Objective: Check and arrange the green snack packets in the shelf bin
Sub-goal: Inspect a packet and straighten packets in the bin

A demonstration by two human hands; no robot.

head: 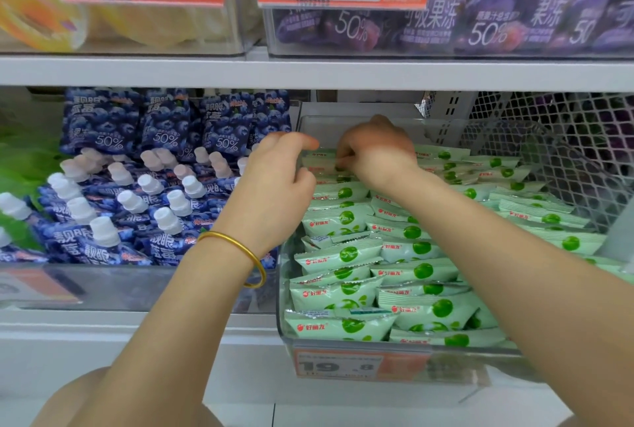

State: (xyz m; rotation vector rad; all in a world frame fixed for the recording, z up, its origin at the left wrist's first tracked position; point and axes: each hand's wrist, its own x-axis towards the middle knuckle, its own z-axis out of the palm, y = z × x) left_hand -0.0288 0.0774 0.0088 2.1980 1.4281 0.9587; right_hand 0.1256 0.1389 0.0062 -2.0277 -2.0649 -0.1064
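A clear plastic shelf bin [288, 330] is filled with several light-green snack packets [346, 292], each marked with a green circle, stacked in rows. Both hands reach to the back left of the bin. My right hand [374, 148] has its fingers curled down onto the rearmost packets [322, 165], pinching one. My left hand [281, 172], with a gold bangle on the wrist, hovers at the bin's left wall, fingers bent and apart, touching the packets' edge.
Blue blueberry jelly pouches [137, 193] with white caps fill the bin to the left. A wire mesh basket [555, 152] stands at the right. The shelf above [308, 73] carries purple and yellow packs and price tags. An orange price label [346, 365] hangs on the bin's front.
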